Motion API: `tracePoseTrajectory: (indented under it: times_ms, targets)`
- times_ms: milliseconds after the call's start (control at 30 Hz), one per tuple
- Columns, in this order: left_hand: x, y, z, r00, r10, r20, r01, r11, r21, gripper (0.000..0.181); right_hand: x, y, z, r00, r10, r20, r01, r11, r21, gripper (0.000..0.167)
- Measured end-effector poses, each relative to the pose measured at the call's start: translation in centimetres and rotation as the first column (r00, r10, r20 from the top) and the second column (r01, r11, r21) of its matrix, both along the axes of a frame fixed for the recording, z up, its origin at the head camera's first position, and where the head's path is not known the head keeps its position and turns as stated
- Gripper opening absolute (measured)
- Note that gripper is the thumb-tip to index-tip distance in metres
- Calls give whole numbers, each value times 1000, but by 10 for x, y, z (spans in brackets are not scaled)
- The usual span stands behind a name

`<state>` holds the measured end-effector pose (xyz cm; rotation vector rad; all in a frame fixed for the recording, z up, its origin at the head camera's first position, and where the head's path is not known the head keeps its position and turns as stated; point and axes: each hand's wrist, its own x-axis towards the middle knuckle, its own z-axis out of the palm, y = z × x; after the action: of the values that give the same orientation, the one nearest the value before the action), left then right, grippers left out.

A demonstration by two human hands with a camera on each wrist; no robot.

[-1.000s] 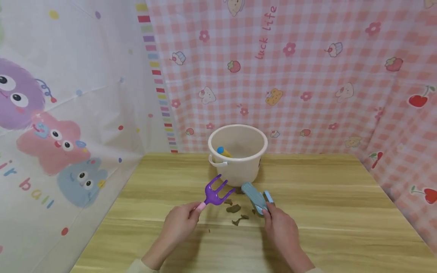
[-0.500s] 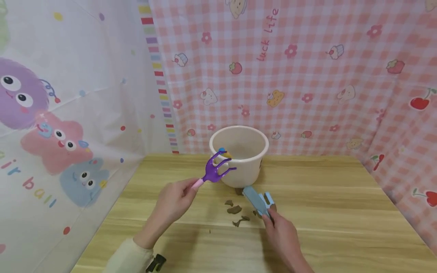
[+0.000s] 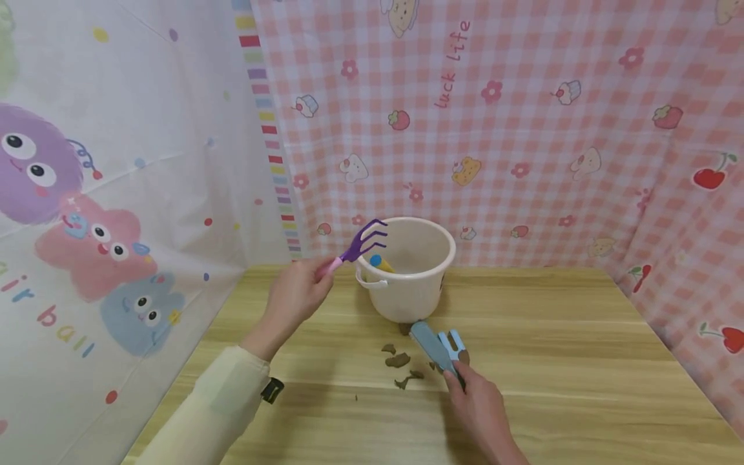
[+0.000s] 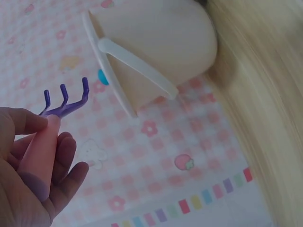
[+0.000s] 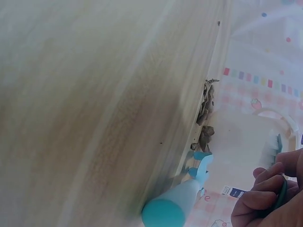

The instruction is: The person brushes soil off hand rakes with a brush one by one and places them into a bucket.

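Observation:
In the head view, my left hand point(image 3: 298, 290) holds a small purple toy hand rake point(image 3: 360, 244) by its pink handle point(image 4: 40, 151). Its tines are raised at the left rim of a cream bucket point(image 3: 403, 297). Inside the bucket leans a tool with a blue end and yellow body point(image 3: 379, 263). My right hand point(image 3: 479, 394) grips the dark green handle of a blue-grey tool point(image 3: 430, 345) with a long flat head; its exact kind is unclear. Partly behind that hand lies a light blue toy fork point(image 5: 176, 198) on the table. Dry brown leaf pieces point(image 3: 398, 360) lie in front of the bucket.
The wooden table point(image 3: 558, 361) backs onto a pink checked cloth point(image 3: 511, 129). A white cloth with cartoon prints point(image 3: 192, 161) hangs along the left side. On the bucket's left, its white handle point(image 4: 142, 68) hangs down. Another brown piece point(image 3: 405, 329) sits by the bucket's base.
My left hand has lifted the rake up and away from above the leaf pieces to the bucket's left rim, turning its tines rightward. My right hand has shifted slightly downward with its tool.

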<state>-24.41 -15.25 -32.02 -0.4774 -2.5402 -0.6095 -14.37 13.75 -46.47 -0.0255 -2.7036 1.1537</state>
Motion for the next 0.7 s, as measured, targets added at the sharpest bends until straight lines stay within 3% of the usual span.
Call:
tracePoseTrajectory:
  times_ms: [167, 300, 467, 700]
  targets:
    - [-17, 4, 5, 996, 39, 76, -34, 997, -71, 37, 1, 0, -2, 999, 7, -39, -5, 999, 39, 35]
    - [-33, 8, 6, 999, 41, 30, -36, 989, -144, 29, 2, 0, -2, 997, 9, -76, -3, 996, 91, 34]
    - [-54, 14, 8, 999, 35, -33, -42, 974, -223, 33, 2, -1, -1, 995, 0, -98, 13, 991, 137, 32]
    - [-77, 26, 14, 999, 18, -31, -28, 942, -334, 29, 1, -1, 0, 996, -9, -89, 23, 987, 161, 30]
